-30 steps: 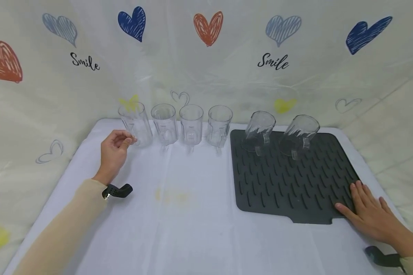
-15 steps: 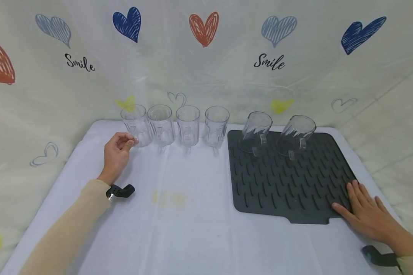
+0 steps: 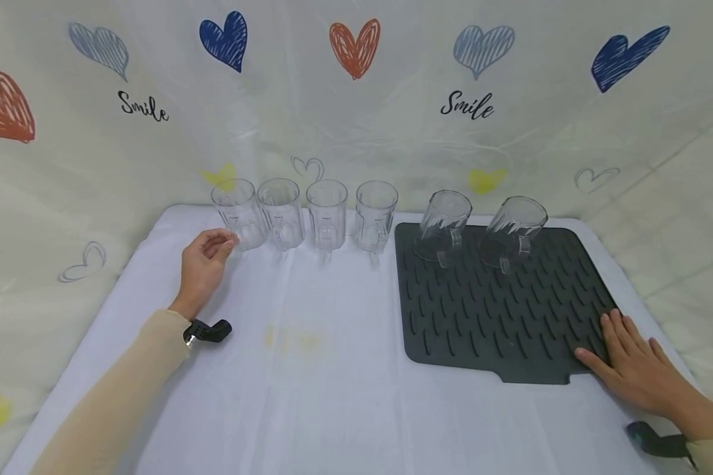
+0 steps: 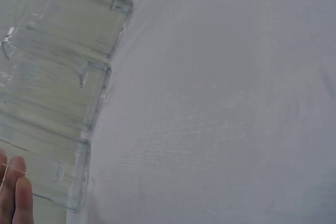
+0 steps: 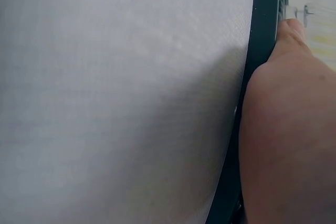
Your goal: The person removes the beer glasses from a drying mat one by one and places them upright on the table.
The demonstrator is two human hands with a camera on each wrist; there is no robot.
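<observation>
My left hand (image 3: 204, 267) is at the leftmost clear glass mug (image 3: 246, 214), its thumb and fingers pinching the handle side low down. In the left wrist view the fingertips (image 4: 23, 198) show at the corner, against that mug's clear wall. The mug stands at the back of the white table, close beside a second glass mug (image 3: 283, 218). Two more mugs, a third (image 3: 328, 218) and a fourth (image 3: 375, 218), continue the row. My right hand (image 3: 638, 366) lies flat with fingers spread on the right front corner of a dark ribbed mat (image 3: 481, 330).
On the mat's back part stand two more glass mugs, one on the left (image 3: 443, 227) and one on the right (image 3: 513, 234). A white cloth (image 3: 333, 422) covers the table. Behind it hangs a pale curtain (image 3: 404, 132) printed with hearts.
The leftmost mug has shifted right with my left hand, from a slight tilt and a gap to close beside its neighbour. My right hand stays on the mat.
</observation>
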